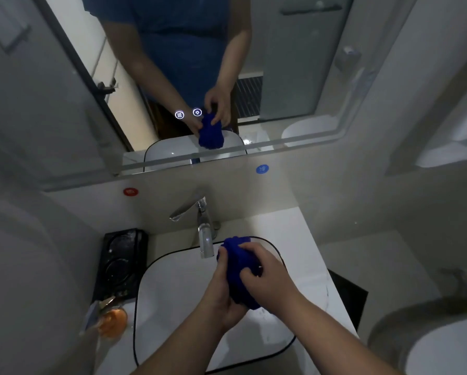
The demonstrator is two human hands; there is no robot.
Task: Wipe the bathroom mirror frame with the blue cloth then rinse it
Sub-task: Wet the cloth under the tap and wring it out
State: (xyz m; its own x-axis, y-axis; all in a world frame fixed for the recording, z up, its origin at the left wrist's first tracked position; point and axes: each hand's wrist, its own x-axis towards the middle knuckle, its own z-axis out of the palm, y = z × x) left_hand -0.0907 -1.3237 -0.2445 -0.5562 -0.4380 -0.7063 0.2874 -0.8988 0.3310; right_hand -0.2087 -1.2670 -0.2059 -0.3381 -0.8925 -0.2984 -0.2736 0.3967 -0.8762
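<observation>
- I see both hands gripping one bunched, dark-blue fluffy cloth (pixel 236 269). The left hand (pixel 221 290) curls round its left side, and the right hand (pixel 266 280) wraps its fingers over the right.
- The cloth sits between the palms, over the one white rounded-square basin (pixel 156 290) and just right of the single chrome tap (pixel 204 228).
- Farther off is one pale mirror frame (pixel 254 148), with two round wall stickers below it: a red sticker (pixel 130 191) on the left and a blue sticker (pixel 262 169) on the right.

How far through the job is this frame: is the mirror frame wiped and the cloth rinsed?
Wiping looks finished: nothing touches the mirror frame, though its cleanliness cannot be judged. In hand: the left hand and right hand both grip the bunched blue cloth over the sink, beside the faucet spout. No water stream shows clearly, so the rinse itself seems left.
</observation>
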